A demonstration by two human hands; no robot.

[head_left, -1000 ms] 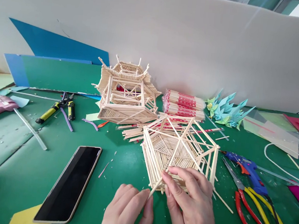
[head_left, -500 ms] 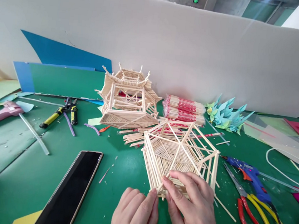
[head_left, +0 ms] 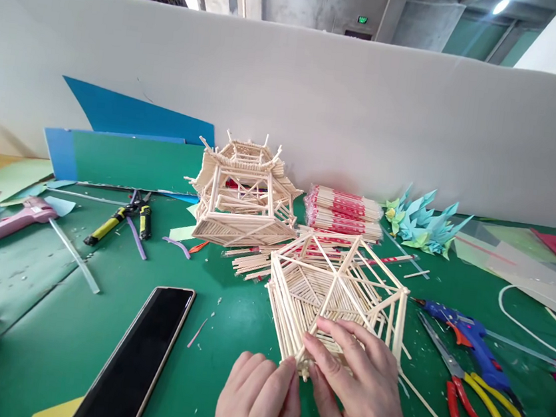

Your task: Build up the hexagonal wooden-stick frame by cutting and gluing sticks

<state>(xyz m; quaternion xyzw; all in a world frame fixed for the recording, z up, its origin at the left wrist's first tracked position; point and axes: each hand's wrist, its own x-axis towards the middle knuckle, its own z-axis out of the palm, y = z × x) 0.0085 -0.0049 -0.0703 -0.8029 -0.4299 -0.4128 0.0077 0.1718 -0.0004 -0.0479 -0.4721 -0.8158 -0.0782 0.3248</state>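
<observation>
In front of me lies a frame glued from wooden sticks (head_left: 302, 285), many-sided, with spokes meeting at its middle and slatted sticks beneath. My left hand (head_left: 259, 397) is closed, its thumb and forefinger pinched at the frame's near corner. Across that same corner, my right hand (head_left: 356, 378) grips the stick frame between thumb and fingers. What exactly the left fingertips pinch is hidden. Behind the frame stands a tiered pavilion model (head_left: 242, 194) of the same sticks. Loose sticks (head_left: 252, 262) lie between the two.
Right of the frame are a blue glue gun (head_left: 469, 331) and red-and-yellow pliers (head_left: 459, 383). A phone (head_left: 135, 359) lies at left, near a pink glue gun (head_left: 20, 219) and yellow-black cutters (head_left: 111, 219). Packed sticks (head_left: 343, 209) and folded paper (head_left: 424, 222) sit before the white partition (head_left: 291, 96).
The view has tilted up slightly, so everything sits a little lower and more of the room shows. Both hands keep their places at the frame's near corner.
</observation>
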